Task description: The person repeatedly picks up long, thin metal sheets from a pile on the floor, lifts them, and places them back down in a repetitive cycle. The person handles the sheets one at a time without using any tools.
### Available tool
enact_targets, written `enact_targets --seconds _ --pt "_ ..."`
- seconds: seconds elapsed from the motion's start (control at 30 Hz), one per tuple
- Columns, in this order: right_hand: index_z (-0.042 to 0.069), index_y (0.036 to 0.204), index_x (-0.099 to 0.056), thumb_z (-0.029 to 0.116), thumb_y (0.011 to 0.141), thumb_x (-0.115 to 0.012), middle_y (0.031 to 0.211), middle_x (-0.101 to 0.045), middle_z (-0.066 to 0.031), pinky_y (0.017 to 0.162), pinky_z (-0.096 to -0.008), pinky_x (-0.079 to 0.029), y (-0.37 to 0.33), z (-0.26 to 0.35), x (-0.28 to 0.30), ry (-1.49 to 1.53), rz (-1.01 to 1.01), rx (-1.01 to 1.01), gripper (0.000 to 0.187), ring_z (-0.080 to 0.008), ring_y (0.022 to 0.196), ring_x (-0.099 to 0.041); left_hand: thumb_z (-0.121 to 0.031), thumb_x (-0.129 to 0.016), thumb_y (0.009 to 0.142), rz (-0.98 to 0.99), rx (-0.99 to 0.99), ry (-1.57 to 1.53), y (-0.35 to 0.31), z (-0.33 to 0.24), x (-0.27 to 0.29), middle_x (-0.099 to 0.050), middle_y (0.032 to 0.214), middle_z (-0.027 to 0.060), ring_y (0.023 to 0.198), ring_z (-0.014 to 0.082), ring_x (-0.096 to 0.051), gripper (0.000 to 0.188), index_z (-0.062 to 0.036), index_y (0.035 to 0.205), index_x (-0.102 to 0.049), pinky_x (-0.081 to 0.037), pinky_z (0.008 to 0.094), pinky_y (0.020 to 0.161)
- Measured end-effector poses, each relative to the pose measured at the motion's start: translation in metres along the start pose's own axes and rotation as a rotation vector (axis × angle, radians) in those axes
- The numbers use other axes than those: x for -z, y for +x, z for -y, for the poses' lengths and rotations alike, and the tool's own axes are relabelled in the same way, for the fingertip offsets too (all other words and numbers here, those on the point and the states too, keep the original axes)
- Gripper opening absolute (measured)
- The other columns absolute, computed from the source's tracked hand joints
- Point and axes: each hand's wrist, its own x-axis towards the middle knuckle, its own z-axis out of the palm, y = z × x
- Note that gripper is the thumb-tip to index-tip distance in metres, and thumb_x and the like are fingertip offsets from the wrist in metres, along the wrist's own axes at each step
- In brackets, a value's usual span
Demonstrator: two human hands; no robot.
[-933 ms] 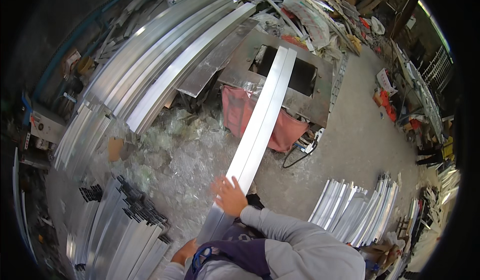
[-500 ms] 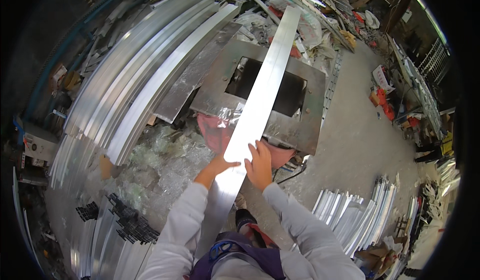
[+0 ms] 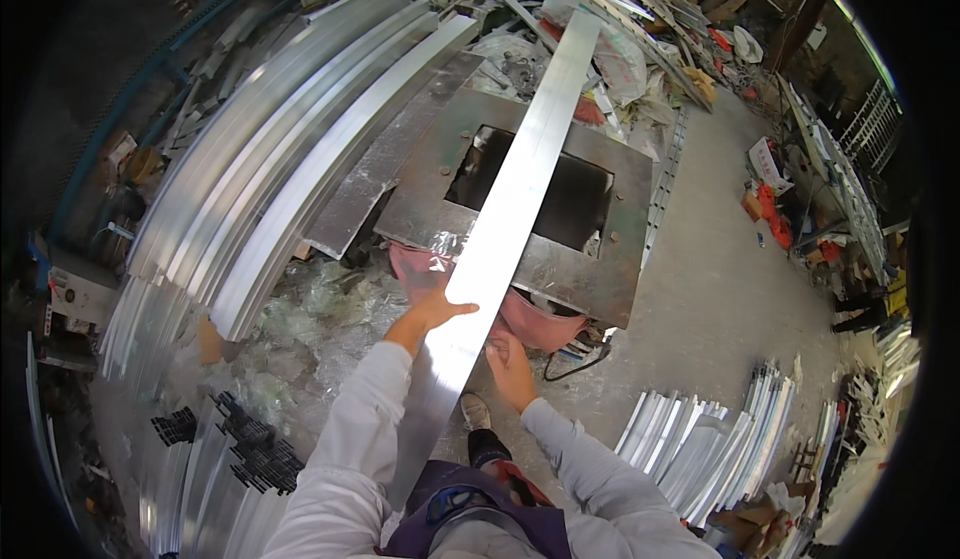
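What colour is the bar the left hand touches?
The bar is shiny silver, in the head view.

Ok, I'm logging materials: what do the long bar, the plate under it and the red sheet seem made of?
Long bar: probably aluminium, smooth satin; silvery with soft glare.
Plate: likely steel, dull and worn; dark grey with brownish staining.
Red sheet: cloth or flexible plastic, mostly matte; sagging folds fit either.

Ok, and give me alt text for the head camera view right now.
A person's left hand holds the left edge of a long silver bar, thumb on top; the right hand is close to its right edge. The bar spans a metal plate with a rectangular opening; more silver bars lie at left.
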Motion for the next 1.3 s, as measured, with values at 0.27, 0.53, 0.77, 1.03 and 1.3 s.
enact_targets --seconds 0.27,0.53,0.77,1.03,1.3 --pt "0.0 0.141 -0.037 0.042 0.093 -0.064 0.127 -0.057 -0.0113 0.097 -0.0401 -0.047 -0.026 -0.034 -0.053 0.852 0.095 -0.445 0.069 -0.027 0.115 -0.058 -0.028 -0.081 0.078 0.122 0.259 -0.148 -0.229 0.086 -0.041 -0.064 0.122 0.0099 0.11 0.0199 -0.058 0.066 -0.0018 0.132 -0.055 -0.045 0.034 0.097" --pt "0.004 0.137 -0.047 0.04 0.095 -0.062 0.13 -0.058 -0.0104 0.099 -0.0432 -0.047 -0.227 -0.052 -0.128 0.669 0.558 -0.778 0.057 -0.0232 0.116 -0.058 -0.033 -0.081 0.077 0.111 0.495 -0.202 -0.512 0.18 -0.088 -0.066 0.119 0.0108 0.107 0.0208 -0.061 0.067 -0.0029 0.132 -0.056 -0.045 0.0337 0.097" --pt "0.001 0.135 -0.048 0.033 0.093 -0.065 0.128 -0.059 -0.0118 0.099 -0.0384 -0.047 -0.317 -0.058 -0.156 0.714 0.684 -0.736 0.056 -0.0237 0.117 -0.058 -0.032 -0.077 0.081 -0.093 0.626 -0.097 -0.627 0.144 -0.089 -0.066 0.116 0.0173 0.103 0.02 -0.063 0.082 0.0051 0.143 -0.037 -0.049 0.0299 0.088" --pt "0.004 0.137 -0.041 0.025 0.096 -0.058 0.126 -0.057 -0.0118 0.095 -0.0402 -0.049 -0.221 -0.043 -0.135 0.99 0.175 -0.444 0.049 -0.0247 0.115 -0.057 -0.03 -0.075 0.082 -0.006 0.479 -0.185 -0.487 0.075 -0.088 -0.053 0.134 0.0205 0.123 0.0258 -0.052 0.086 0.0019 0.148 -0.03 -0.04 0.0359 0.103" --pt "0.006 0.14 -0.034 0.026 0.097 -0.057 0.125 -0.051 -0.0097 0.097 -0.0358 -0.042 -0.033 0.001 -0.067 0.76 -0.151 -0.178 0.052 -0.0205 0.112 -0.05 -0.035 -0.083 0.073 -0.143 0.023 0.005 -0.276 0.081 -0.107 -0.047 0.141 0.026 0.133 0.0322 -0.045 0.107 0.0003 0.152 -0.02 -0.037 0.0369 0.107"
